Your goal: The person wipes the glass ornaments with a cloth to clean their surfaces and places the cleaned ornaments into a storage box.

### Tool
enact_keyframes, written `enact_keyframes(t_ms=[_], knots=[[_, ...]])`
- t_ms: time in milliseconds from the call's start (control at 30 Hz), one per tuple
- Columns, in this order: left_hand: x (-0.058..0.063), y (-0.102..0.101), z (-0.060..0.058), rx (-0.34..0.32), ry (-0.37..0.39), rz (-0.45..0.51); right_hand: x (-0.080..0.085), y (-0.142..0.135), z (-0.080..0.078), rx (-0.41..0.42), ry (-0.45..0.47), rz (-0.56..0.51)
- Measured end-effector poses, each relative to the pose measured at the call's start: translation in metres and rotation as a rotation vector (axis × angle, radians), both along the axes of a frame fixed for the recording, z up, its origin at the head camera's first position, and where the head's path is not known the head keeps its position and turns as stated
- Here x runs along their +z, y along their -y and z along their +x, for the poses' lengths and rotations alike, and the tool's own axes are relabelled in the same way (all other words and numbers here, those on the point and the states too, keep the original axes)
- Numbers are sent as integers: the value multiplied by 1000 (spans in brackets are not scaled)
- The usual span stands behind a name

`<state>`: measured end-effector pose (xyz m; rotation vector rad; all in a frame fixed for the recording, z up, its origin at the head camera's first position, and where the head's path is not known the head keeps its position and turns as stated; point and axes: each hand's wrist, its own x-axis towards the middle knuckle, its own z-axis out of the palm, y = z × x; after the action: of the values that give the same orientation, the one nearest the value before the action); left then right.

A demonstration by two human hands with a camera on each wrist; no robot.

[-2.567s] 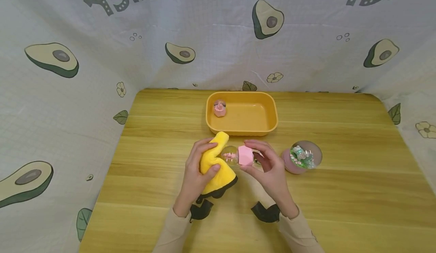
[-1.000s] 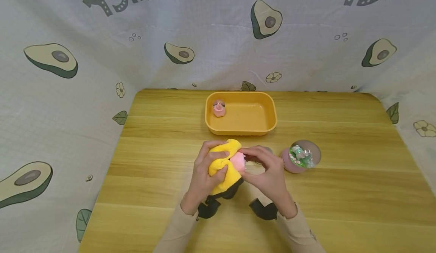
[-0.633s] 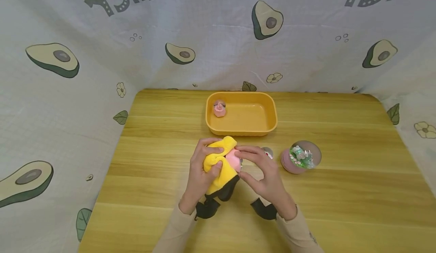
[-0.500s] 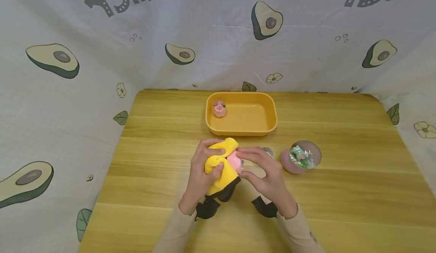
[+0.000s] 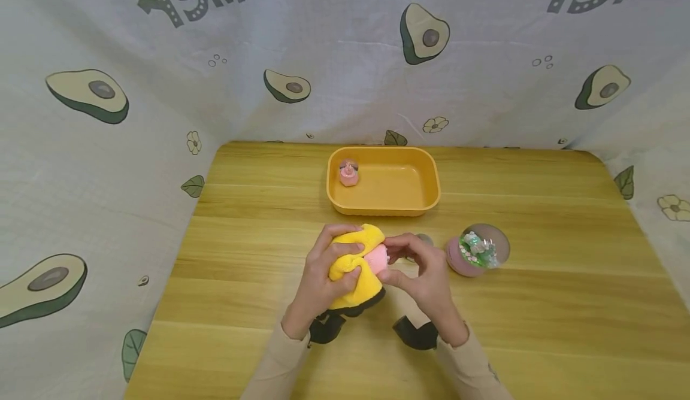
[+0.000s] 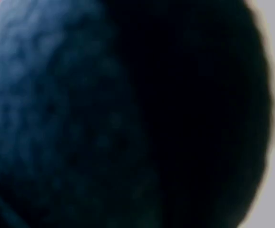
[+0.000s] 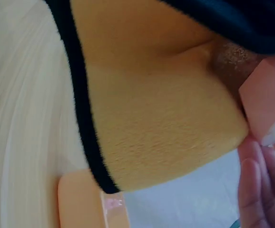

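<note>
My left hand [image 5: 322,271] grips a yellow cloth [image 5: 362,289] with dark edging, bunched round the clear dome of a small snow globe. Only the faceted pink base [image 5: 377,258] of that globe sticks out to the right in the head view. Fingertips and thumb of my right hand [image 5: 428,277] pinch this base. From the right wrist, the cloth [image 7: 161,109] hangs wide beside the pink base [image 7: 268,97], with my right fingers [image 7: 251,190] against it. Dark, blurred cloth [image 6: 71,118] fills most of the left wrist view, hiding the left hand there.
Beyond my hands stands a yellow tray [image 5: 393,211], with a small pink snow globe [image 5: 348,173] at its left end. A larger snow globe [image 5: 477,250] with a pink base is right of my right hand, which partly covers another clear dome [image 5: 424,239].
The globe's dome was bare between my hands 2.6 seconds ago; the cloth now wraps it. Over the last half second, both hands, cloth and globe have shifted slightly right and nearer me.
</note>
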<state>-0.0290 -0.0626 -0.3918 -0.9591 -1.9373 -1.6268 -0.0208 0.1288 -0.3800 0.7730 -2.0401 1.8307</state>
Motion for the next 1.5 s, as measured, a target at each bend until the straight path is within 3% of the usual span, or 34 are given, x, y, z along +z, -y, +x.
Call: enact_keyframes(t_ms=[67,167,333,467,667,967,1167,1267,1433,1500], knots=[[-1,-1,1,4,7,9,2,0,2,-14,30,22],[-1,-3,2,25,74,47,2,1,3,-23,-10,71],[2,-4,6,66,229,112,-2,2,-2,12,-207,104],[5,-3,7,58,293,120,-2,0,-5,14,-342,140],[5,-4,6,27,244,94,-5,-1,-8,3,-411,81],[3,-4,5,-7,96,39,-3,0,-2,-105,-214,124],[0,-5,5,14,95,69,1,-1,2,-136,-92,211],[0,-5,6,32,141,108,1,-1,1,-79,-147,172],[2,-4,7,46,224,140,0,-1,-5,21,-334,124],[2,-3,7,48,235,136,0,-1,-7,26,-391,138]])
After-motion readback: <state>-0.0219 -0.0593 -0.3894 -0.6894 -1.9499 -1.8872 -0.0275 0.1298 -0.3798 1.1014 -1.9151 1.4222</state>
